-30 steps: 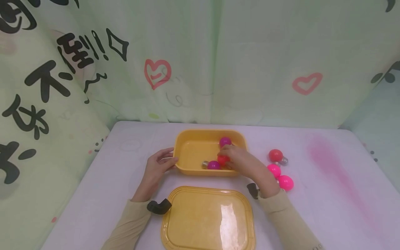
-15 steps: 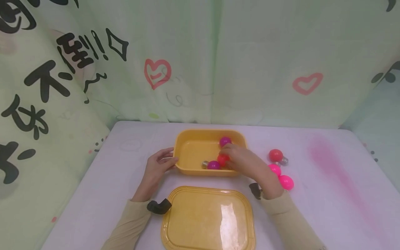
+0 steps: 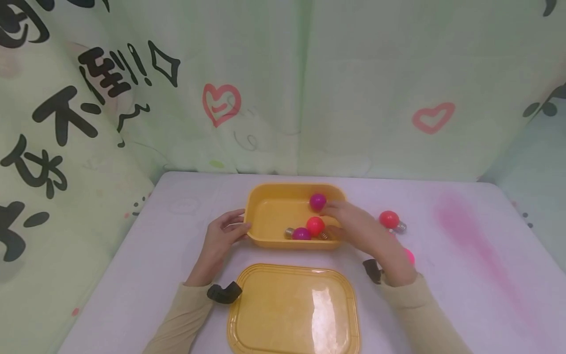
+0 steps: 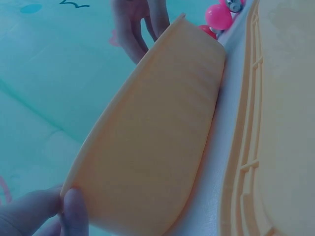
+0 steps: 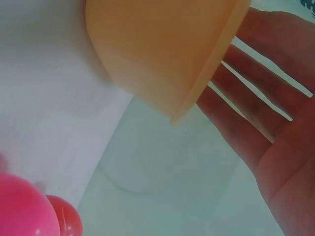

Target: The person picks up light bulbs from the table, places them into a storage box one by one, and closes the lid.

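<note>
A yellow plastic box (image 3: 271,209) stands on the white-covered table. My left hand (image 3: 226,235) holds its left end, thumb on the outer wall and fingers at the rim, as the left wrist view shows. Inside lie a purple bulb (image 3: 317,201) at the back, a red bulb (image 3: 315,225) at the front right and a second purple bulb (image 3: 301,234) beside it. My right hand (image 3: 360,230) reaches over the right end, fingers loosely spread just right of the red bulb. In the right wrist view its palm (image 5: 290,162) shows nothing held.
A flat yellow lid (image 3: 294,309) lies in front of the box. To the right are a red bulb (image 3: 389,219) and pink bulbs (image 5: 24,209), partly hidden by my right arm in the head view. A printed curtain (image 3: 353,98) hangs behind the table.
My right hand has let go of the red bulb in the box and moved slightly right, its fingers spreading. My left hand has stayed on the box.
</note>
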`<state>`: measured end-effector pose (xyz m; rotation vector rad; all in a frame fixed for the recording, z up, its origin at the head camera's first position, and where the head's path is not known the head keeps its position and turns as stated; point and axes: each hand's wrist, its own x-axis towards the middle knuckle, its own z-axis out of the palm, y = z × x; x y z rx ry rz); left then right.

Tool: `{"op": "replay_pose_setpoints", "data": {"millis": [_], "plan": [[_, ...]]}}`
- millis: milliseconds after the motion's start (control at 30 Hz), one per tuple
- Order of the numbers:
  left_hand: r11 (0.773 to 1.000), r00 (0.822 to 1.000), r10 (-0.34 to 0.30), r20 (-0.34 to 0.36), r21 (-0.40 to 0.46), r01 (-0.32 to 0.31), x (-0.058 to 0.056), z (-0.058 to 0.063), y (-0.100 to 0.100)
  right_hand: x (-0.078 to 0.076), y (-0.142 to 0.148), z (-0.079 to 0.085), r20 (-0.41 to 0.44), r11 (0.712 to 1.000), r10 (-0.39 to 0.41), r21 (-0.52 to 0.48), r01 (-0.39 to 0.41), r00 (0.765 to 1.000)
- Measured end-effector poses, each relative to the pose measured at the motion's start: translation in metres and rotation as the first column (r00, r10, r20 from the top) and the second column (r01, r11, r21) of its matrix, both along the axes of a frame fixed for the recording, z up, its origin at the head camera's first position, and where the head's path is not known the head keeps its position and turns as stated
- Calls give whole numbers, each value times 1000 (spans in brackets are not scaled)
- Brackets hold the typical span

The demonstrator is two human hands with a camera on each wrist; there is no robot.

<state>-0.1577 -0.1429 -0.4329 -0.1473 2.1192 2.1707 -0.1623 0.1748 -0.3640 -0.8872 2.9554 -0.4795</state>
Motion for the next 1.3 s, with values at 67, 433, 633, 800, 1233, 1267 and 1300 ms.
{"op": "replay_pose_setpoints", "data": {"millis": [67, 433, 633, 800, 1233, 1267, 1300], "plan": [[1000, 1000, 0, 1, -4, 0, 0, 0, 0, 1, 3, 0, -14, 1000, 0, 0, 0, 1000], [1000, 1000, 4, 0, 4, -4, 0, 0, 0, 13, 17, 4, 21, 998, -66, -22, 67, 998], [1000, 1000, 9, -4, 9, -9, 0, -1, 1, 19, 27, 5, 51, 995, -100, -20, 101, 994], [1000, 1000, 8, -3, 7, -8, -1, -1, 0, 23, 35, 4, 40, 994, -108, -9, 109, 993], [1000, 1000, 2, -15, 15, -2, 1, 2, 1, 29, 59, 0, -17, 997, -83, 10, 83, 996], [1000, 1000, 2, -14, 13, -2, 1, 2, 1, 29, 61, 0, -23, 997, -79, 11, 80, 997], [1000, 1000, 2, -14, 12, -2, 1, 2, 1, 30, 63, 0, -23, 997, -78, 13, 79, 997]]}}
